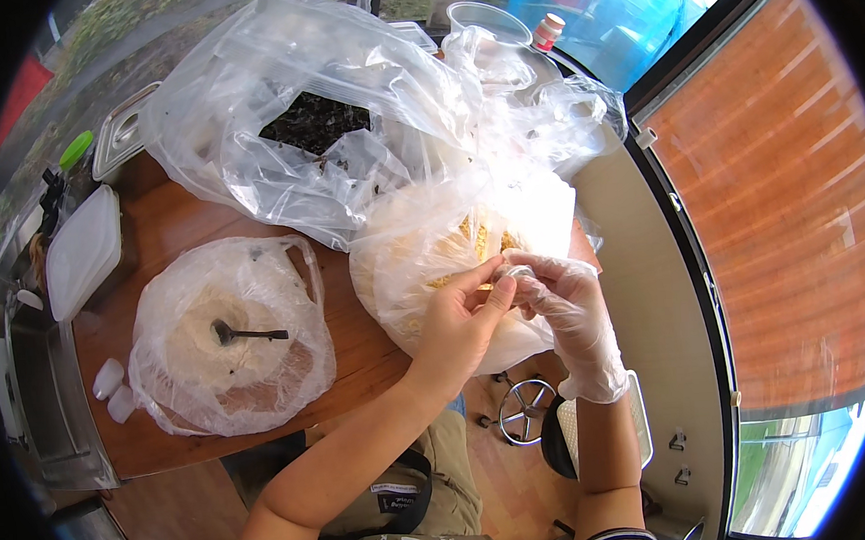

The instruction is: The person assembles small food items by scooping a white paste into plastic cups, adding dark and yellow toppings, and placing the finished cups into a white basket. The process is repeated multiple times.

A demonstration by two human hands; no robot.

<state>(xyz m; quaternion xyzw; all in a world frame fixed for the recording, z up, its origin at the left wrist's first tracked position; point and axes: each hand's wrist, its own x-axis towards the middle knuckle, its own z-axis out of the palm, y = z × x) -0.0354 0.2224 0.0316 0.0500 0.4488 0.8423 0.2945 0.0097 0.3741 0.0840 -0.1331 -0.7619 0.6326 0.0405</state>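
Note:
My bare left hand [460,320] and my right hand [576,311], in a thin clear plastic glove, meet at the fingertips. Both are closed in a pinch around something small and see-through that I cannot make out; it could be plastic film or the glove's own fingertips. Just behind them lies an open clear plastic bag [392,263] with yellow crumbly bits inside. Farther back, a large clear bag [238,163] lies open over dark, leaf-like stuff [315,127].
On the brown table [167,222], a bag of pale powder [198,329] holds a black spoon [248,335]. At left are a lidded white container [85,254], small white cups [108,379] and a metal sink [49,392]. A wheeled stool [525,410] stands below; a wall [640,257] bounds the right.

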